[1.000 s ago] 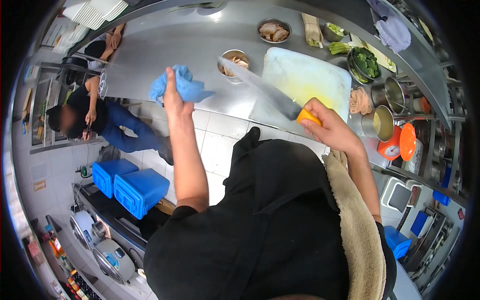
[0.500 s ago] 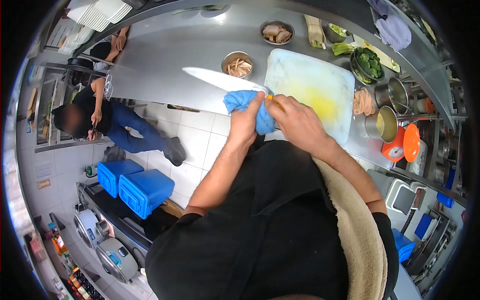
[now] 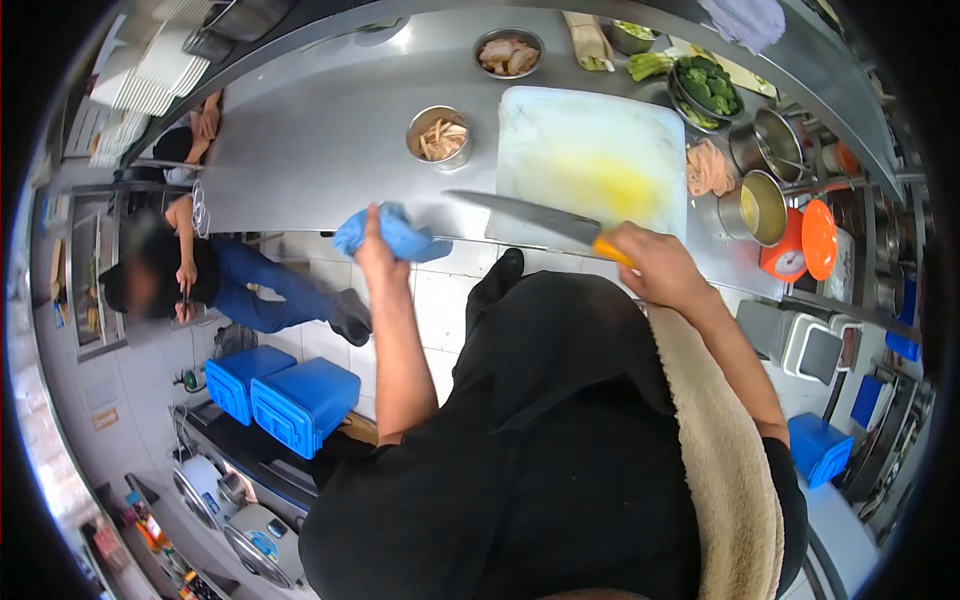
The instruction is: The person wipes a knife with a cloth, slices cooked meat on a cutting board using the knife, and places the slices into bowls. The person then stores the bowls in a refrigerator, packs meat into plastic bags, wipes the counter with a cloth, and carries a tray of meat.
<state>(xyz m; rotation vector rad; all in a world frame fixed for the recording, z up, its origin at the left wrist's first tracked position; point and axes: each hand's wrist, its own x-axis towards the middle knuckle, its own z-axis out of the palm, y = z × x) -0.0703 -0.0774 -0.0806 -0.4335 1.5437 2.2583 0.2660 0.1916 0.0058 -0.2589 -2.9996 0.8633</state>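
My right hand [image 3: 660, 264] is closed round the yellow handle of a kitchen knife [image 3: 540, 218]. Its long blade points left, over the front edge of a white cutting board [image 3: 540, 130] that has a yellow stain. Off to the left, my left hand [image 3: 376, 250] grips a crumpled blue cloth [image 3: 400, 236] at the counter's front edge, apart from the knife. Beyond the cloth stands a metal container [image 3: 440, 138] of pale strips. Farther back is a metal bowl [image 3: 508, 54] with pale slices of what looks like meat.
A bowl of broccoli [image 3: 708, 88], a pot [image 3: 754, 208] and an orange scale [image 3: 788, 256] stand right of the board on the steel counter [image 3: 300, 140]. Another person [image 3: 200, 260] is at the left. Blue bins [image 3: 306, 398] stand below, and a shelf edge [image 3: 860, 120] overhangs the right.
My hands have moved apart. The blue cloth has come off the blade and gone left with my left hand, while the knife has shifted right and down in my right hand.
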